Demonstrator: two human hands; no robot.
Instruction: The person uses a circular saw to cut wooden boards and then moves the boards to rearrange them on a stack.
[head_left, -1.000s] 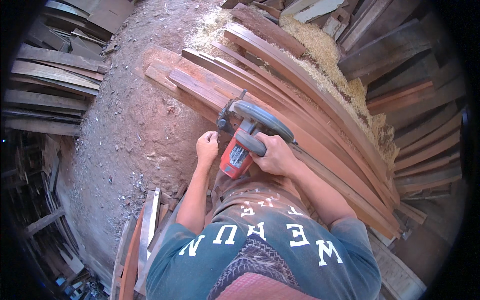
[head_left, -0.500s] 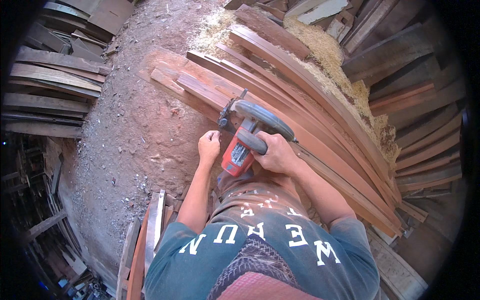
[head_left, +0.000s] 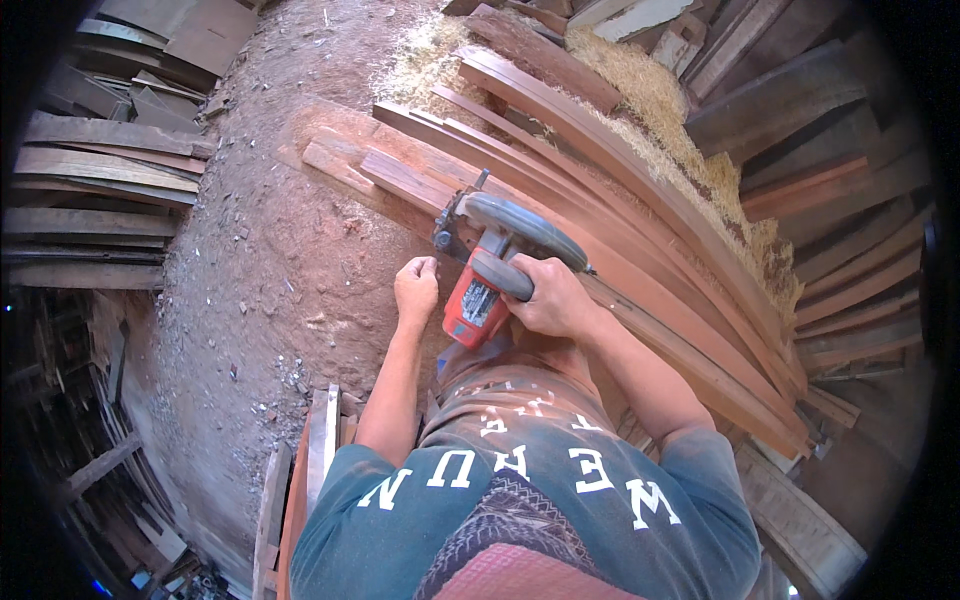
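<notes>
My right hand (head_left: pixel 552 297) grips the rear handle of a red and black circular saw (head_left: pixel 474 303). The saw rests at the near part of a narrow reddish board (head_left: pixel 398 178), with its dark rounded guard (head_left: pixel 530 230) angled toward the right. Just left of the saw, my left hand (head_left: pixel 416 290) is closed, fingers curled together close to the board's edge. Whether anything is pinched in those fingers does not show. The saw's body hides the blade and the cut.
Long reddish planks (head_left: pixel 610 190) lie side by side to the right, with pale shavings (head_left: pixel 650 95) beyond. Stacked boards (head_left: pixel 95 220) line the left side, and more timber (head_left: pixel 850 200) is piled at the far right. Gravelly dirt (head_left: pixel 260 270) covers the ground at left.
The saw has shifted very slightly up and left relative to the narrow board. Both hands keep nearly the same places, and the view has tilted a little.
</notes>
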